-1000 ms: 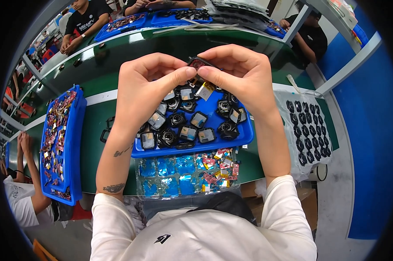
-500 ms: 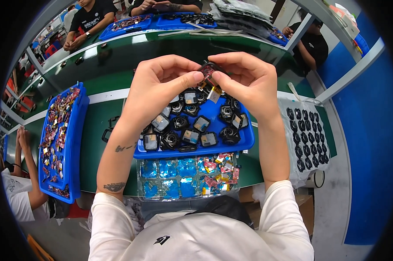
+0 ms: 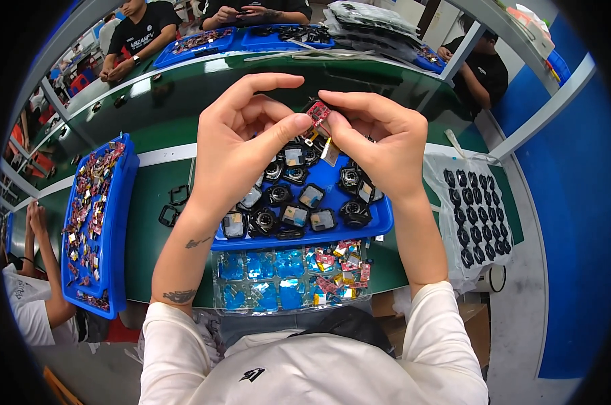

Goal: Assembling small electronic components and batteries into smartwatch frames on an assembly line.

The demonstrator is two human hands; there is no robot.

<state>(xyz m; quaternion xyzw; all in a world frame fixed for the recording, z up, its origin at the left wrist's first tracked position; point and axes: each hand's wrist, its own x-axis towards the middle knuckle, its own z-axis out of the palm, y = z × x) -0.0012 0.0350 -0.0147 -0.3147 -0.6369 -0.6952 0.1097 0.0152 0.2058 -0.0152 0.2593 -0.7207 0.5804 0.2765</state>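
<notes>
Over a blue tray (image 3: pixel 319 237), my two hands meet at a small red circuit board (image 3: pixel 319 113) with a black watch case partly hidden behind it. My left hand (image 3: pixel 241 131) pinches the board's left edge, its thumb on the board and its index finger raised apart. Thumb and bent index finger of my right hand (image 3: pixel 379 138) grip the case from the right. From the board a small silver battery (image 3: pixel 329 153) hangs on a yellow strip. Black watch cases (image 3: pixel 278 194) lie in the tray, several showing pale square inner sides.
Nearer me lies a clear blister tray (image 3: pixel 278 312) with blue-filmed pieces and red boards. A long blue bin (image 3: pixel 119 270) of boards stands left; two black frames (image 3: pixel 173 206) lie beside the tray. Rows of black cases (image 3: pixel 477 216) sit right. Co-workers (image 3: pixel 146 30) sit across the bench.
My left index finger has lifted off and away from the case. The red board now faces up more plainly between my thumbs. Both hands stay over the tray.
</notes>
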